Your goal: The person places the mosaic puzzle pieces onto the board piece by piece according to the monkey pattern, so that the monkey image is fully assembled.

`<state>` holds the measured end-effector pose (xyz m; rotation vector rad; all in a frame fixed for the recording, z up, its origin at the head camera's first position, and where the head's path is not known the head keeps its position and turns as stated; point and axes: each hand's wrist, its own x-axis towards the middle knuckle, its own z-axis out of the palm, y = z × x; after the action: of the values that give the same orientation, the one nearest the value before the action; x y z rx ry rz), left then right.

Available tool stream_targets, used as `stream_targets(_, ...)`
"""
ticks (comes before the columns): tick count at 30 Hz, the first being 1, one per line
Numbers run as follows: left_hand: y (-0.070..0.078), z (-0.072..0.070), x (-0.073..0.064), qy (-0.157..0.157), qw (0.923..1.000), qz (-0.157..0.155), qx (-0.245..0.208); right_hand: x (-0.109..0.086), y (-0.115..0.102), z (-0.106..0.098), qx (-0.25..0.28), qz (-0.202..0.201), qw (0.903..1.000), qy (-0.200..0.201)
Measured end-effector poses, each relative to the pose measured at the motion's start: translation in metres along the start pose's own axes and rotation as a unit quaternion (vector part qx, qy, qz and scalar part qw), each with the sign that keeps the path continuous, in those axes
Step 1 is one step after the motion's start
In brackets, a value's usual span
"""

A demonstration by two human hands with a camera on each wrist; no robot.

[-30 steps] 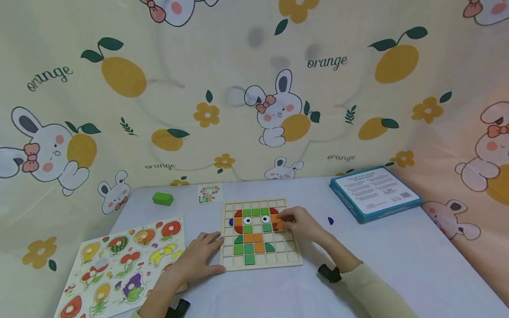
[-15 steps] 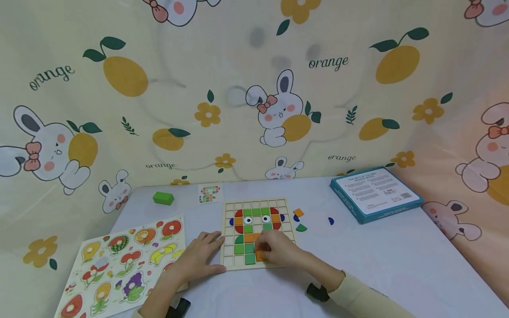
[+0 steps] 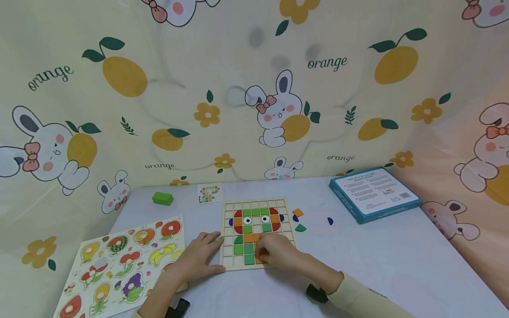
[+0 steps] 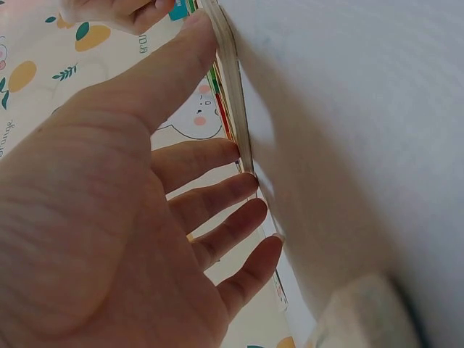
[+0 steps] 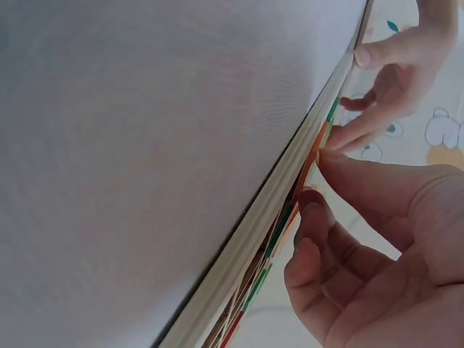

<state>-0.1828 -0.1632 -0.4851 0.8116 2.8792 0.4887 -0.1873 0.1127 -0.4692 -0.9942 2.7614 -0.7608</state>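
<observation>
A wooden grid board (image 3: 228,261) lies on the table with red, orange, green and blue pieces forming a figure with two eyes. My left hand (image 3: 195,258) rests at its left edge, fingers fairly straight, thumb and fingertips touching the rim, as the left wrist view also shows. Over the lower middle of the board, my right hand (image 3: 281,251) pinches an orange square tile (image 5: 312,163) between thumb and forefinger, low against the grid. That hand covers part of the figure's lower right in the head view.
Loose pieces lie right of the board: an orange square (image 3: 298,212), a green quarter-round (image 3: 301,228) and blue half-rounds (image 3: 330,221). A pattern card (image 3: 209,194) and green block (image 3: 162,198) sit behind. A fruit puzzle board (image 3: 127,265) is left, a teal box (image 3: 375,194) back right.
My right hand has moved from the board's right edge down and left to its lower middle, with an orange tile there. In the last half second it has barely shifted. The left hand stays put.
</observation>
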Motion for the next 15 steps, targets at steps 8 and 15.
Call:
stream_targets(8, 0.0, 0.0, -0.001, -0.002, 1.0, 0.002, -0.002, 0.001, 0.015, -0.011, 0.051, 0.043, 0.9974, 0.026)
stream_targets(15, -0.001, 0.0, 0.0, -0.003, 1.0, 0.001, -0.003, 0.006, 0.056, -0.048, 0.003, 0.115, 0.9807, 0.158)
